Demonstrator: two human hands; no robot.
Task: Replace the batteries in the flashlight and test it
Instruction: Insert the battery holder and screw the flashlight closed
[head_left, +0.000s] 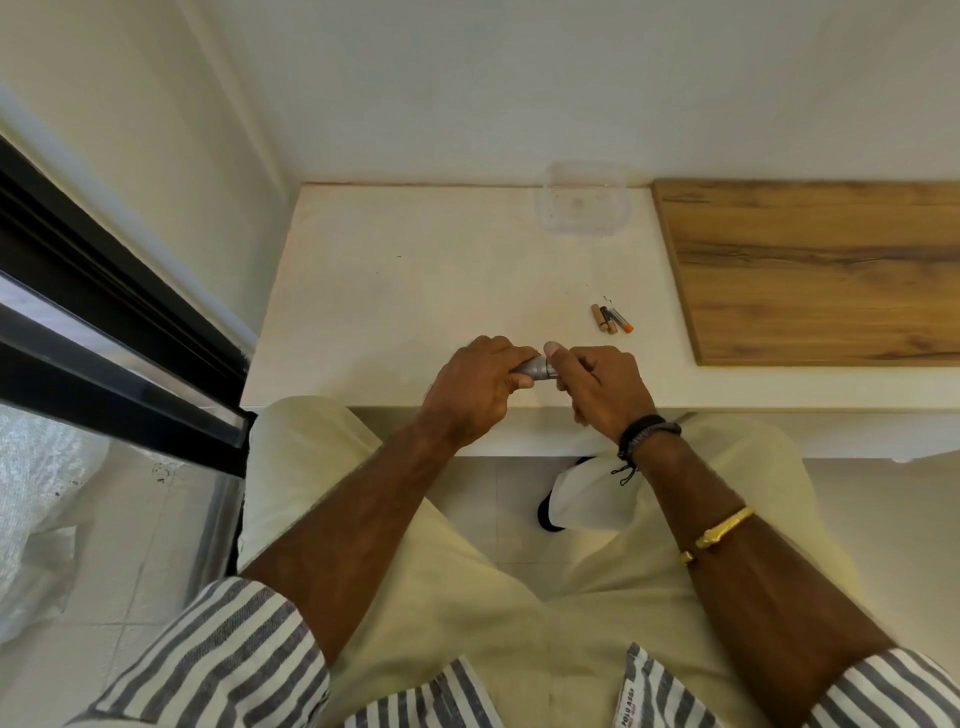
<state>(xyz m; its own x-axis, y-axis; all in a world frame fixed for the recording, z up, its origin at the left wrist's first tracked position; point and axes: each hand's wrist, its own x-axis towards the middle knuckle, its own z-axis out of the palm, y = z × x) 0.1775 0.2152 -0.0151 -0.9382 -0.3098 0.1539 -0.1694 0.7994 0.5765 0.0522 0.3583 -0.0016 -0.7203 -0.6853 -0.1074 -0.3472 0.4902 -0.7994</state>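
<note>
Flashlight (535, 368): a small silver-grey cylinder that I hold between my two hands, lying roughly level, above the near edge of the white counter. Only its middle shows; both ends are covered by my fingers.
Left hand (475, 389): my fingers are wrapped around the left part of the flashlight, knuckles up, gripping it closed.
Right hand (597, 387): it closes on the right end of the flashlight, thumb pressed on top near the middle, the other fingers curled underneath. I cannot tell which part of the flashlight this end is.
Hands together: they meet on the flashlight, nearly touching each other, with just a short stretch of grey barrel visible between them.
Batteries (611, 319): three small cells lie side by side on the counter, beyond my right hand and a little to the right of it, apart from the flashlight. One is tan, one dark, one has an orange tip.
White counter (395, 291): its bare surface spreads out past my hands toward the wall.
Clear plastic container (584, 205): sits at the back of the counter against the wall, well beyond the batteries.
Wooden board (815, 270): lies on the counter to the right, clear of my hands.
Wrist bands (647, 434): dark bands sit on my right wrist.
</note>
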